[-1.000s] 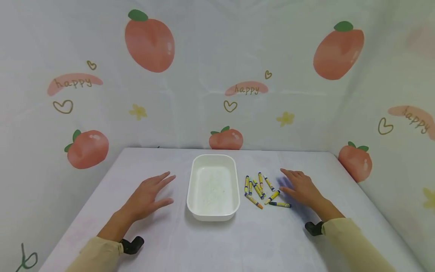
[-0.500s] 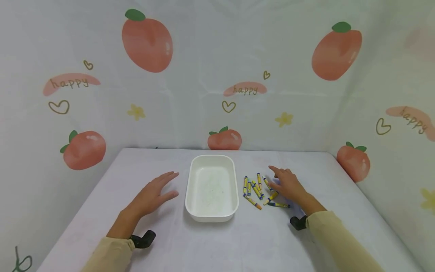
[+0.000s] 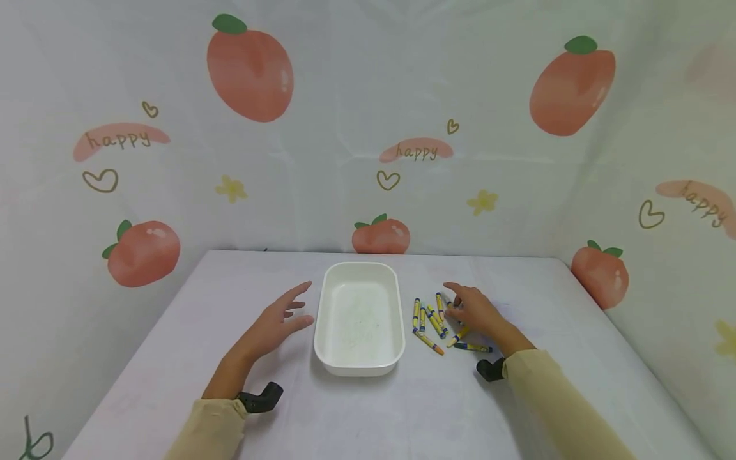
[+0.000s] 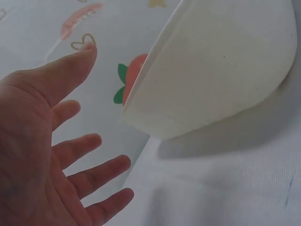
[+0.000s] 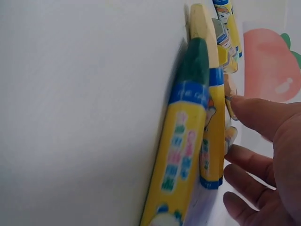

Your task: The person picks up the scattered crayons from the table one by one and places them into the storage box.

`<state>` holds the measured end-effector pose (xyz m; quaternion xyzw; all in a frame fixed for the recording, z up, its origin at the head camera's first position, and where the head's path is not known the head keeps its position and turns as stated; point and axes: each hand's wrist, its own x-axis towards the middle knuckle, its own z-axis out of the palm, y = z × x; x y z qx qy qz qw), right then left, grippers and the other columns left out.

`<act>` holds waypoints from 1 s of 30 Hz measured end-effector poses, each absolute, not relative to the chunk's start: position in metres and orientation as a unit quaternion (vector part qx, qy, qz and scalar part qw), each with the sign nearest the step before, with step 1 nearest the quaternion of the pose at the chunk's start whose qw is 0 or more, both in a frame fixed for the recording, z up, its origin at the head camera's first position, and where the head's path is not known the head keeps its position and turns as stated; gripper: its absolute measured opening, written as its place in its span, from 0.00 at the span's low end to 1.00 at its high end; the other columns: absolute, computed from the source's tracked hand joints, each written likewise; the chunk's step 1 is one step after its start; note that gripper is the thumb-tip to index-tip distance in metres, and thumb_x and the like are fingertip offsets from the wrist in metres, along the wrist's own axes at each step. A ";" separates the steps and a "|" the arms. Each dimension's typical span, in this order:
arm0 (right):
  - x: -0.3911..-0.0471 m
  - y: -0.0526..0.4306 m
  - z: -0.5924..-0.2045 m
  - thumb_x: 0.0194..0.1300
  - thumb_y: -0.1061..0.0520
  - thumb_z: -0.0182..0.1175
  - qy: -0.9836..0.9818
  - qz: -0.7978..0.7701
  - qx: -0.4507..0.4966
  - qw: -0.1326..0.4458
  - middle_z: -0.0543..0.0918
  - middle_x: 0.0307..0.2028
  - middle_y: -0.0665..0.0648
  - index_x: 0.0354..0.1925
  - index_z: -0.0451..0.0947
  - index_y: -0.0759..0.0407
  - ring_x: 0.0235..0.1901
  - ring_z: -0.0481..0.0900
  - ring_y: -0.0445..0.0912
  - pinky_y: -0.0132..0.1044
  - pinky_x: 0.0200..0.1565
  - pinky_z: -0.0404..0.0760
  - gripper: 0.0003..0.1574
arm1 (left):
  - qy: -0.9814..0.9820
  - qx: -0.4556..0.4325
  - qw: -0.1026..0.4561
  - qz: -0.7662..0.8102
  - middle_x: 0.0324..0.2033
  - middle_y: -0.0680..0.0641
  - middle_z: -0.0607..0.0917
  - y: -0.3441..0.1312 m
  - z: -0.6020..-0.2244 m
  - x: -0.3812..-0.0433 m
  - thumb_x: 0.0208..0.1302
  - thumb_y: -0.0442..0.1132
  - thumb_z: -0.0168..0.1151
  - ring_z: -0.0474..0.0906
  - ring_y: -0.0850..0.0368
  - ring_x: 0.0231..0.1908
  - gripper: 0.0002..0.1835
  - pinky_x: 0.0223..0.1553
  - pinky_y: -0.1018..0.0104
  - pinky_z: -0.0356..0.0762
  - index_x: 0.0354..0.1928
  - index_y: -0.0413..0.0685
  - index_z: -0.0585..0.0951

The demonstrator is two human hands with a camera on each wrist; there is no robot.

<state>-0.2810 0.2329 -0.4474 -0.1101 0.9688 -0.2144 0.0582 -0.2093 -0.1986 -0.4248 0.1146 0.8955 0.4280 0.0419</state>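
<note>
Several yellow-wrapped crayons (image 3: 437,321) lie loosely on the white table, right of a white plastic tray (image 3: 359,319). My right hand (image 3: 477,312) is over the right side of the pile, index finger stretched forward and thumb low. Its fingers partly hide a pale crayon (image 3: 451,308). In the right wrist view a dark green crayon (image 5: 190,66) lies nearest the camera, while thumb and fingers are spread beside the crayons further back. Left of the tray, my left hand (image 3: 270,329) hovers with fingers apart, holding nothing; the left wrist view shows the tray's outer wall (image 4: 211,70) beyond the fingertips.
An orange-tipped crayon (image 3: 429,341) lies at the pile's near edge, close to the tray's right side. Behind the table (image 3: 368,421) hangs a white cloth (image 3: 328,83) printed with fruit, hearts and words. Each wrist wears a black camera mount (image 3: 260,397).
My right hand has moved left and down over the crayons, from beside the pile. My left hand has shifted right, closer to the tray. Crayons and tray stay in place.
</note>
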 end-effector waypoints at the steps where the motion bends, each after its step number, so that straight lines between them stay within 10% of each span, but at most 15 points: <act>1: -0.282 0.232 -0.448 0.60 0.54 0.69 0.967 -0.222 -0.105 0.065 0.80 0.40 0.57 0.71 0.60 0.57 0.37 0.75 0.48 0.42 0.39 0.79 0.45 | 0.893 0.113 0.041 0.434 0.71 0.42 0.61 -0.198 -0.426 -0.210 0.65 0.53 0.62 0.65 0.34 0.64 0.40 0.57 0.35 0.67 0.75 0.61 0.57; 16: -0.284 0.227 -0.446 0.63 0.60 0.64 0.959 -0.251 -0.085 0.100 0.78 0.32 0.55 0.69 0.63 0.59 0.29 0.75 0.46 0.38 0.31 0.78 0.39 | 0.827 0.120 0.060 0.546 0.74 0.41 0.54 -0.188 -0.442 -0.214 0.60 0.42 0.69 0.65 0.38 0.65 0.48 0.57 0.44 0.72 0.76 0.58 0.51; 30: -0.283 0.216 -0.439 0.64 0.60 0.63 0.953 -0.291 -0.074 0.042 0.78 0.33 0.54 0.61 0.74 0.56 0.32 0.75 0.48 0.38 0.33 0.79 0.27 | 0.825 0.108 0.086 0.548 0.65 0.38 0.70 -0.186 -0.453 -0.212 0.61 0.45 0.69 0.69 0.37 0.62 0.40 0.59 0.40 0.68 0.73 0.61 0.62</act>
